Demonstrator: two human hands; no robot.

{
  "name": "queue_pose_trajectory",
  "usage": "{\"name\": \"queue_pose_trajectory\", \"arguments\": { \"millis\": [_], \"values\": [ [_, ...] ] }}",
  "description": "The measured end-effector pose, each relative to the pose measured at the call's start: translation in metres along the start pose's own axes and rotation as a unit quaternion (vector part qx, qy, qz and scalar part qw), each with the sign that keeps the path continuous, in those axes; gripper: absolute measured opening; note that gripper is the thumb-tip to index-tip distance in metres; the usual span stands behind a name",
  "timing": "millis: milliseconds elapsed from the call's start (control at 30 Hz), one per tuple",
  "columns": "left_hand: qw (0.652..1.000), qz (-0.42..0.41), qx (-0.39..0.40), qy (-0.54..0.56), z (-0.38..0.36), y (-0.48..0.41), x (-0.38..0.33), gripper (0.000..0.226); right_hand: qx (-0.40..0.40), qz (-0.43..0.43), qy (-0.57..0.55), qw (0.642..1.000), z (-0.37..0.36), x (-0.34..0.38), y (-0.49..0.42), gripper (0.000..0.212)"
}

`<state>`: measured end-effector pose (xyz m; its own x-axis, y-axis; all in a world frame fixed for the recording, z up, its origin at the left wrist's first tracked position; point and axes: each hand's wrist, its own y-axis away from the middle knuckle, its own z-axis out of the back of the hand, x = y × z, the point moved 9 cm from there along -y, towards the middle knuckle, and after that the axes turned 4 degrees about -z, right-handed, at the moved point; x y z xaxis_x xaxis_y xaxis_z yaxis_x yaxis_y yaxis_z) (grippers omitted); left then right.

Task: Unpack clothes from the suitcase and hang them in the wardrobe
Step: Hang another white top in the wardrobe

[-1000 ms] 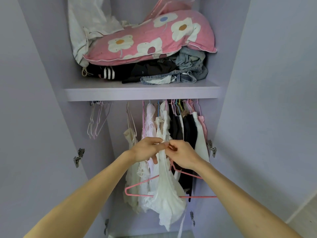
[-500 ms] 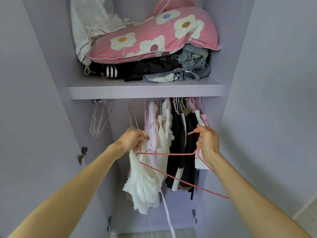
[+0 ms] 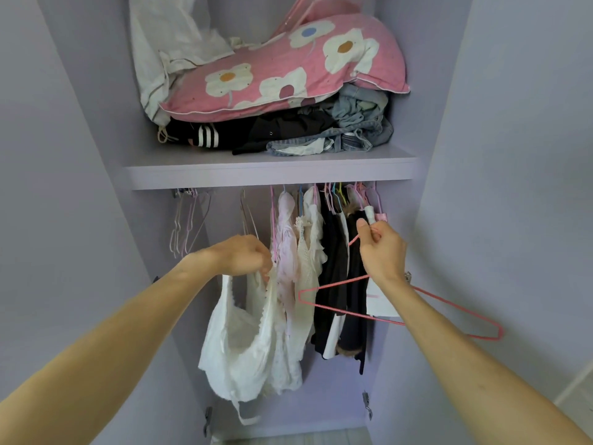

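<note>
Left grip (image 3: 239, 256) clutches one white top (image 3: 237, 342); right grip (image 3: 380, 252) holds one pink hanger (image 3: 385, 319), just right of the top.

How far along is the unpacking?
Done: several clothes hang below the shelf. In hand: the left hand grips a white top, the right hand holds a pink hanger, apart. Left: thread top onto hanger, hook it up. Suitcase out of view.

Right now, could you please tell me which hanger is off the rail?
The pink hanger, gripped by the right hand; the other hangers all hang under the shelf, some empty, most carrying clothes.
</note>
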<state>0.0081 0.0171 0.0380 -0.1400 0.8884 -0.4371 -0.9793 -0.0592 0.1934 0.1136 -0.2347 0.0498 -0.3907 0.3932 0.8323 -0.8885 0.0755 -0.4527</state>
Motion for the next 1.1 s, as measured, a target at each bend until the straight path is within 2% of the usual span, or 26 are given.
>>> {"name": "queue_pose_trajectory", "arguments": {
  "millis": [67, 133, 267, 333, 433, 500, 633, 733, 800, 900, 1000, 1033, 1100],
  "values": [
    [0.999, -0.026, 0.01, 0.025, -0.002, 0.0, -0.009, 0.017, 0.003, 0.014, -0.022, 1.0, -0.008, 0.007, 0.005, 0.044],
    [0.997, -0.052, 0.017, 0.053, -0.003, 0.0, -0.019, 0.015, 0.042, -0.002, -0.046, 0.998, -0.024, 0.01, 0.014, 0.04],
    [0.986, -0.107, 0.004, 0.124, -0.004, 0.001, -0.043, 0.026, 0.137, -0.056, -0.072, 0.986, -0.064, 0.003, 0.042, 0.037],
    [0.981, -0.121, -0.023, 0.15, -0.001, 0.0, -0.051, 0.026, 0.195, -0.102, -0.122, 0.968, -0.084, 0.002, 0.058, 0.037],
    [0.974, -0.128, -0.039, 0.184, -0.005, -0.004, -0.058, 0.03, 0.292, -0.173, -0.217, 0.915, -0.11, 0.01, 0.082, 0.055],
    [0.971, -0.122, -0.047, 0.198, -0.008, -0.008, -0.055, 0.033, 0.32, -0.16, -0.225, 0.906, -0.114, 0.021, 0.09, 0.053],
    [0.975, -0.075, -0.097, 0.183, -0.009, -0.02, -0.032, 0.032, 0.291, -0.14, -0.194, 0.927, -0.114, 0.019, 0.089, 0.045],
    [0.948, -0.037, -0.092, 0.304, -0.034, -0.022, -0.02, 0.037, 0.256, -0.165, -0.2, 0.931, -0.11, 0.004, 0.082, 0.035],
    [0.935, -0.008, -0.08, 0.346, -0.057, -0.02, -0.013, 0.058, 0.247, -0.184, -0.206, 0.929, -0.109, -0.003, 0.079, 0.036],
    [0.948, 0.042, 0.003, 0.314, -0.098, -0.018, -0.002, 0.072, 0.223, -0.24, -0.216, 0.92, -0.107, -0.012, 0.074, 0.04],
    [0.94, 0.092, 0.118, 0.305, -0.137, -0.01, 0.005, 0.084, 0.176, -0.29, -0.233, 0.912, -0.099, -0.024, 0.061, 0.035],
    [0.94, 0.096, 0.141, 0.295, -0.145, -0.009, 0.006, 0.087, 0.164, -0.297, -0.24, 0.91, -0.096, -0.026, 0.057, 0.034],
    [0.939, 0.092, 0.132, 0.303, -0.148, -0.008, 0.007, 0.08, 0.168, -0.292, -0.234, 0.912, -0.096, -0.024, 0.052, 0.034]
  ]
}}
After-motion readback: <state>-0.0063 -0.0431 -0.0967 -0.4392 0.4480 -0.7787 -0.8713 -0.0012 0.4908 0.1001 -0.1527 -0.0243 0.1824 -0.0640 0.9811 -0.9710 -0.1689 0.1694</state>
